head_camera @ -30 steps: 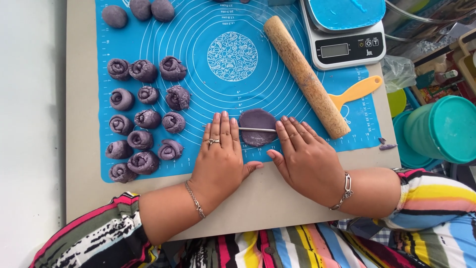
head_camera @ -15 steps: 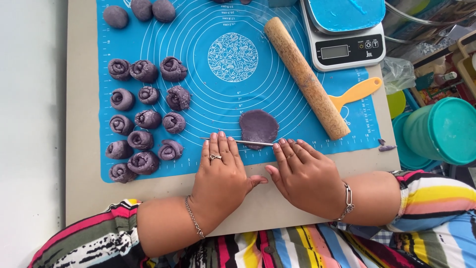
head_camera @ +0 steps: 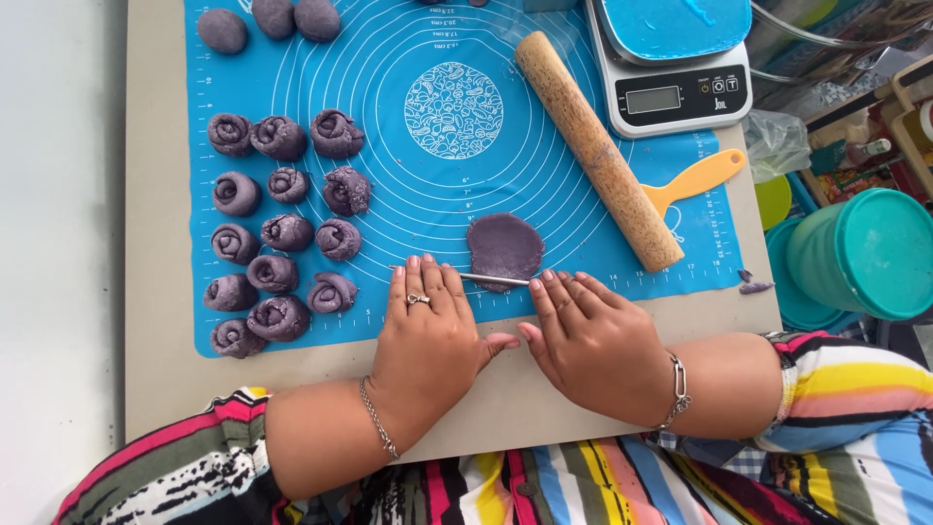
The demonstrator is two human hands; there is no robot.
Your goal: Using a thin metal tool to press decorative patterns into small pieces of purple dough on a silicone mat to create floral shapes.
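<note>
Thin metal rod (head_camera: 494, 280) lies under both flat, spread hands (head_camera: 432, 326) (head_camera: 593, 335), beside purple dough disc (head_camera: 504, 248).

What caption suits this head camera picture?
Both hands, left hand and right hand, roll a thin rod beside purple dough.

I see my left hand (head_camera: 428, 335) lying flat, palm down, just left of centre in the lower frame, fingers together pointing up, thumb out to the right. My right hand (head_camera: 593, 340) lies flat beside it, fingers angled up-left, both forearms entering from below
</note>
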